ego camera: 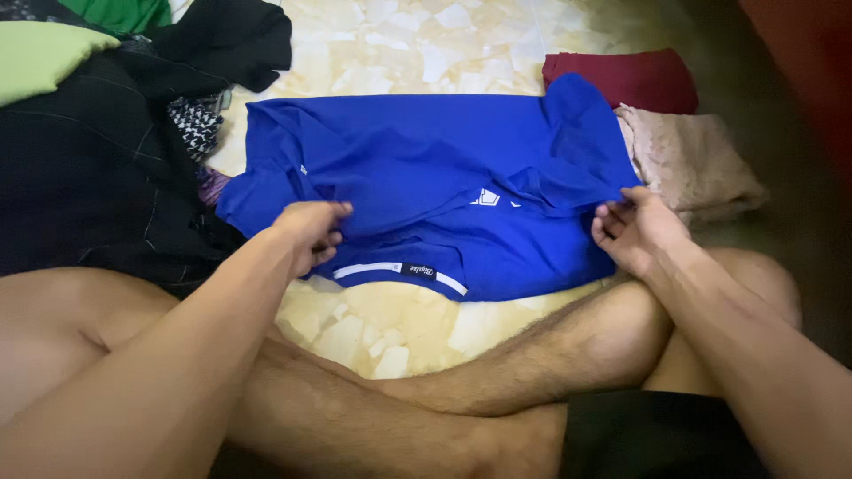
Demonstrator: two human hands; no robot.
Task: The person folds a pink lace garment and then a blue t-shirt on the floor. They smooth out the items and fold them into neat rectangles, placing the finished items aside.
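L hand: fingers curled, pinching fabric of blue shirt nr its left-lower fold. R hand: fingers closed on the shirt's right edge, cloth gathered betw. thumb & fingertips.

Blue shirt: lies spread flat on pale marbled floor, directly in front of person, partly folded; white-trimmed collar/hem band along lower edge, small white emblem nr centre. Both hands touch it, one at each side.

Legs: bare, crossed, below the shirt, near edge of frame; dark shorts at lower right.

Left of shirt: heap of dark clothing, incl. black item w/ thin lines, a black-white patterned piece just beside shirt, light green cloth & darker green cloth at top left.

Right of shirt: folded dark red garment at top, touching shirt's corner; folded beige garment below it, just beside R hand.
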